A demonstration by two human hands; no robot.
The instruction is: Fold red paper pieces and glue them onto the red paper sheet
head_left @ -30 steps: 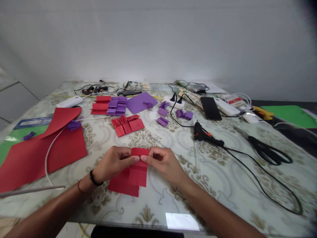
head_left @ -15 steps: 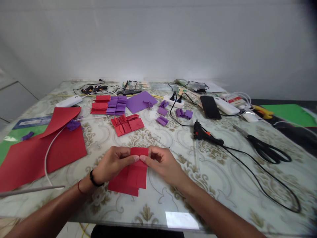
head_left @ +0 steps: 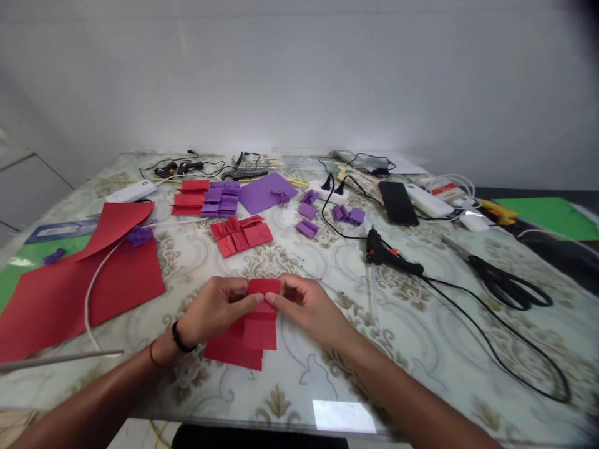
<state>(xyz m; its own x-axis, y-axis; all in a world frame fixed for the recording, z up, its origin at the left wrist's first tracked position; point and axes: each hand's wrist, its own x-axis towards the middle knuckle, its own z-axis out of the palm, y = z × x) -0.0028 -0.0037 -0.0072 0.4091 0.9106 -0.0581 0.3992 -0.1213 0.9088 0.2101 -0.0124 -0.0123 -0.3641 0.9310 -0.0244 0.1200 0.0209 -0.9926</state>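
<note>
As the fingers [head_left: 246,302] of both hands are clamped on it, the small red pleated paper sheet [head_left: 256,330] sits between my left hand [head_left: 213,310] and my right hand [head_left: 312,305]. Its top fold is pinched and raised. Its lower end rests on the pale patterned glass-topped surface [head_left: 327,374], right in front of me. Thumb and forefinger on each side meet at the upper fold, tips almost touching.

I judge the paper very light and thin: stiff enough to hold a crease, easy to tear or crush, not slippery. The best hold looks like the folded top edge, close to the crease, both sides, light pressure only.

A pile of red folded paper pieces [head_left: 241,235] lies further back. A large flat red paper sheet [head_left: 70,293] is off to my left. A black hot glue gun [head_left: 388,255] and black-handled scissors [head_left: 508,288] are on my right, well apart from both hands.
</note>
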